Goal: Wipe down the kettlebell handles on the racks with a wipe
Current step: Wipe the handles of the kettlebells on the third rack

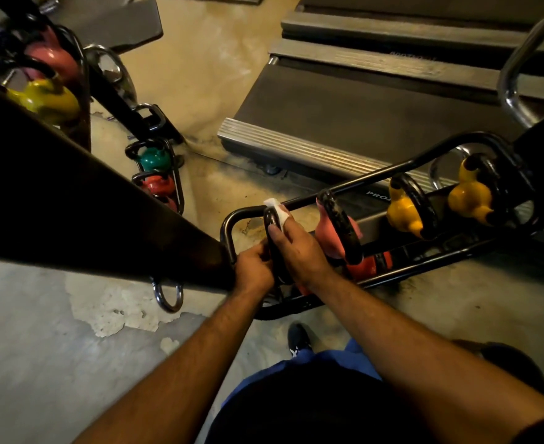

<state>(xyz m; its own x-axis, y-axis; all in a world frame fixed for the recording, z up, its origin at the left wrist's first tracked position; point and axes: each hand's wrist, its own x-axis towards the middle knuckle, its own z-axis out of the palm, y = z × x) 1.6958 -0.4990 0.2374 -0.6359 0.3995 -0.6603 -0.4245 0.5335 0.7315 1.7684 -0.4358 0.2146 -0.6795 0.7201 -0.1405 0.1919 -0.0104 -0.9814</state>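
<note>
A black tubular rack [379, 174] holds a row of kettlebells. At its near-left end stands a kettlebell with a black handle [271, 219]. My right hand [299, 248] holds a white wipe [277, 210] folded over the top of that handle. My left hand [254, 268] grips the lower left side of the same handle. The kettlebell's body is hidden beneath my hands. Further right on the rack sit a pink kettlebell [338, 232] and two yellow ones [405, 208] [471, 193], all with black handles.
A second rack at left carries green [153, 158] and red [158, 185] kettlebells; pink and yellow ones [44, 99] sit at far left. A dark sloping beam [87, 213] crosses the left side. A treadmill [360, 100] lies behind the rack. My shoe [299, 338] stands on worn concrete.
</note>
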